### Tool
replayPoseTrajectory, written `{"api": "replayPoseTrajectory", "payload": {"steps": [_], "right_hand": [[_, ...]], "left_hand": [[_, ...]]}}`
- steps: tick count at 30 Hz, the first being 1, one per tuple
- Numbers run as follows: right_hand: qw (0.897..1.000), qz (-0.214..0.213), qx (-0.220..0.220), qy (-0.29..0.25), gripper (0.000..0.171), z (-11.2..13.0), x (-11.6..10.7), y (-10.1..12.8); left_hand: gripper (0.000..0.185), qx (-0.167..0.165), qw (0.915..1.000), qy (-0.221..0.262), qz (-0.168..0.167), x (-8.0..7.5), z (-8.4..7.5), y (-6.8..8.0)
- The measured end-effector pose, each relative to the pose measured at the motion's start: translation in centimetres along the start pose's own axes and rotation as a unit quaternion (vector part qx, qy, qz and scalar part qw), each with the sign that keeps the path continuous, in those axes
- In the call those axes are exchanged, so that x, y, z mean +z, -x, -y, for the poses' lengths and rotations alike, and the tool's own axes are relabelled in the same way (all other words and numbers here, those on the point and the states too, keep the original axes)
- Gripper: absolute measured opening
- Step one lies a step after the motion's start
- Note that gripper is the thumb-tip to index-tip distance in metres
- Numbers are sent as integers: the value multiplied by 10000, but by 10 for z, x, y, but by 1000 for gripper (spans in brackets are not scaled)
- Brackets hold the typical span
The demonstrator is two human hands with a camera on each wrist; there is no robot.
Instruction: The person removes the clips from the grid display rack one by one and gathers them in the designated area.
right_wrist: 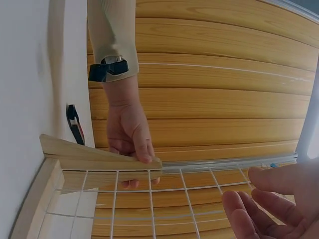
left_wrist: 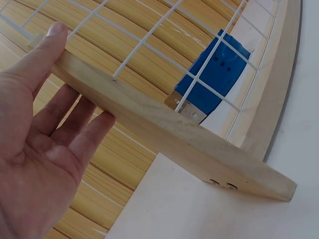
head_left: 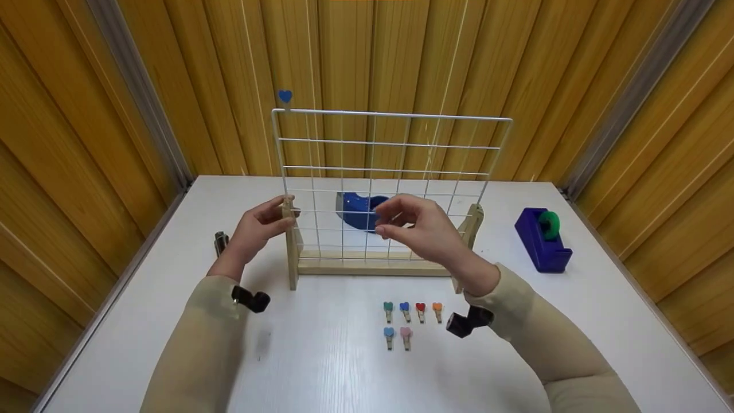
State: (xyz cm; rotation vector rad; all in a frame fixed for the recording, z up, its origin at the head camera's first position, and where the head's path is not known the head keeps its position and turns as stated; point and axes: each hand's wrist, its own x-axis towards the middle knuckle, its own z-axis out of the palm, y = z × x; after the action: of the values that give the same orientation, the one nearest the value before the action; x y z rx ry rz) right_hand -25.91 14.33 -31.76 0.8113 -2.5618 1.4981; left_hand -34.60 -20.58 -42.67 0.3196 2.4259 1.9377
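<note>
the left hand point(head_left: 258, 229) holds the wire grid's point(head_left: 390, 172) left wooden upright point(head_left: 291, 241) — thumb on top, fingers behind. the right hand point(head_left: 421, 229) hovers at the mesh — fingers loosely curled, holding nothing.

Small booth-like recording or craft station, not a lived-in room; walls point(head_left: 367, 51) of yellow wood-look panels close in on three sides, grey metal strips in the corners; plain white table point(head_left: 321, 367) fills the floor space; laid out on it: wire grid on a wooden stand point(head_left: 373, 261), row of small heart clips point(head_left: 412, 312), blue tape dispenser point(head_left: 542, 241); cameras strapped to both wrists.
</note>
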Motion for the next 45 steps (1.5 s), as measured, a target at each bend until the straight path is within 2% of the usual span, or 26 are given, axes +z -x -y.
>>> {"api": "replayPoseTrajectory", "payload": {"steps": [9,17,23,31,40,45], "right_hand": [[9984,-261,-482,141,24,39,-5,-37],[9938,-507,-992,-19,24,72,-6,-73],[9920,-575,-1105,-190,27,85,-4,-95],[9905,-712,-1139,-281,28,99,3,-128],[9895,-795,-1181,265,27,110,18,-158],[9924,-628,-941,489,31,115,26,-168]], "left_hand": [[60,17,10000,46,5,0,0,-1],[63,82,9999,57,35,-1,3,-2],[61,-21,9999,118,29,-1,5,-4],[63,27,10000,-44,9,-1,4,-2],[62,6,10000,-45,-3,-2,4,-1],[63,14,10000,8,24,-1,4,-3]]}}
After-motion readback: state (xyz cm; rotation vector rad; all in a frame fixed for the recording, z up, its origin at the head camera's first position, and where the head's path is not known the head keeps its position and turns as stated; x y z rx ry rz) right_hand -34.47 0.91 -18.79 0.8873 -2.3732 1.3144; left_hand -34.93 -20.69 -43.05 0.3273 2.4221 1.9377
